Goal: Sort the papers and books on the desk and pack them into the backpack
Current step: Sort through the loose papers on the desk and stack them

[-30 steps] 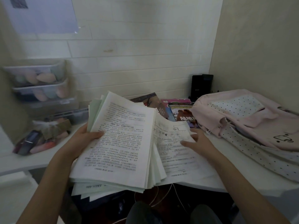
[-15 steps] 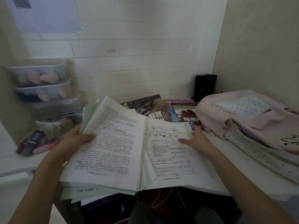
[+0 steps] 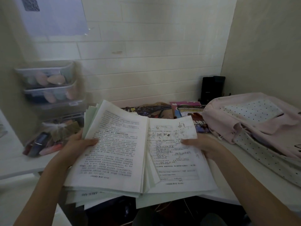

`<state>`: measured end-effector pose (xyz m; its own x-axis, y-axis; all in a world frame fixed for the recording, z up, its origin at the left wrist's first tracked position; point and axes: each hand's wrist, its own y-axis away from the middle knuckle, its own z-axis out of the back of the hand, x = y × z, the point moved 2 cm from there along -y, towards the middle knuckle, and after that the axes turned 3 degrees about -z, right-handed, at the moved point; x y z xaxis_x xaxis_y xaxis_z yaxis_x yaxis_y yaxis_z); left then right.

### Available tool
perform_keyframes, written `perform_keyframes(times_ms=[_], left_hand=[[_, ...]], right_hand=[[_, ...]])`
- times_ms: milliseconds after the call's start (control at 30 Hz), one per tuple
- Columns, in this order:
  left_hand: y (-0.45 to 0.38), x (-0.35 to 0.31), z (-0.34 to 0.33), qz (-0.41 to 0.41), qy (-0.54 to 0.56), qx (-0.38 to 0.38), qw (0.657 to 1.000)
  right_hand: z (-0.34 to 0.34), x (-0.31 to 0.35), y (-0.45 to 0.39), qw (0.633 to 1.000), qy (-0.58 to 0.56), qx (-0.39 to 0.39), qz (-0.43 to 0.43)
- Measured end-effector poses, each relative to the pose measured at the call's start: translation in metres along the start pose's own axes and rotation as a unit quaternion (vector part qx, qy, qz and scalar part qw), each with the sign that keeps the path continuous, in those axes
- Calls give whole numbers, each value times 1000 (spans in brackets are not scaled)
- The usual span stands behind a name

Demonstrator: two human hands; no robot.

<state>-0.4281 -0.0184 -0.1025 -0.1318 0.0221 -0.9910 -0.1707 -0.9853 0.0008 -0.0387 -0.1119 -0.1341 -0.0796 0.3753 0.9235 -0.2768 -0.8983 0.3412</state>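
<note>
Nearest the camera, two bare forearms reach in from the lower corners toward a thick stack of papers (image 3: 114, 154) held over the front edge of the white desk (image 3: 254, 181). The left hand (image 3: 76, 146) has its grip clamped on the left edge of the stack, thumb lying across the printed top page and the other fingers hidden underneath. The right hand (image 3: 201, 144) grips a printed worksheet (image 3: 172, 154) at its right edge, thumb pressed flat on the page, the remaining fingers out of sight below it. The worksheet lies just beside the stack's top page, their inner edges touching along a fold-like line, and pale green sheets fan out from under the stack at the left and bottom. Below the papers, dark floor and some thin cables show. Farther back on the desk, several colourful books (image 3: 184, 110) lie flat and overlapping, partly covered by the top of the worksheet. To their right a pink backpack (image 3: 254, 121) with polka-dot panels lies on its side, touching the nearest book's edge. On the left, clear stacked drawers (image 3: 48, 88) hold rounded pastel items, with a heap of small clutter (image 3: 48, 137) at their foot. A black box (image 3: 211, 88) stands in the far corner against the white panelled wall (image 3: 146, 46).
</note>
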Motion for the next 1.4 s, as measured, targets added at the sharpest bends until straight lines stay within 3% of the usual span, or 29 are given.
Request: perform_keyframes(times_ms=[67, 200, 300, 400, 500, 600, 733, 800, 833, 900, 967, 1033, 1100, 1133, 1200, 1267, 1300, 1367, 1400], left_hand=[[2, 2, -9, 10, -29, -5, 1000], [2, 14, -34, 43, -16, 38, 998], [-7, 19, -47, 24, -32, 29, 999], [-19, 17, -58, -32, -64, -20, 997], [-40, 11, -61, -67, -47, -128, 988], [-60, -2, -65, -94, -81, -197, 973], [-78, 1, -83, -63, -215, -214, 951], [-66, 4, -103, -122, -374, -232, 890], [-56, 5, -119, -205, -413, -198, 865], [-29, 6, -159, -312, -384, 7, 869], [-10, 14, -192, -274, -406, 230, 841], [-17, 24, -204, -261, -430, 262, 824], [-24, 27, -202, -257, -421, 255, 832], [-27, 29, -201, -257, -412, 262, 834], [-29, 29, -197, -251, -322, 280, 868], [-22, 18, -189, -184, -70, 235, 952], [-21, 11, -184, -113, 70, 193, 972], [-27, 9, -177, 20, 281, 166, 945], [-32, 10, -173, 44, 321, 159, 933]], right_hand=[[-1, -5, -1, 1000, 19, -12, 10], [12, 1, 4, 989, 29, -141, 24], [29, 12, 10, 971, 69, -217, 75], [47, 35, 25, 924, 165, -316, 137], [69, 62, 42, 848, 270, -427, 158], [85, 77, 46, 802, 353, -458, 153], [96, 77, 40, 798, 375, -441, 167], [100, 72, 37, 810, 369, -425, 166], [101, 70, 36, 815, 368, -416, 165], [101, 73, 39, 831, 363, -391, 157], [98, 79, 41, 895, 290, -303, 149], [87, 88, 50, 987, 65, -94, 110], [79, 87, 45, 991, -85, 34, 99], [73, 82, 35, 989, -75, 57, 113], [57, 60, 12, 988, 69, 3, 137], [43, 32, -10, 981, 131, -22, 141], [33, 20, -14, 981, 137, 6, 136], [11, 11, -18, 978, 156, 32, 138], [3, 9, -20, 973, 176, 4, 149]])
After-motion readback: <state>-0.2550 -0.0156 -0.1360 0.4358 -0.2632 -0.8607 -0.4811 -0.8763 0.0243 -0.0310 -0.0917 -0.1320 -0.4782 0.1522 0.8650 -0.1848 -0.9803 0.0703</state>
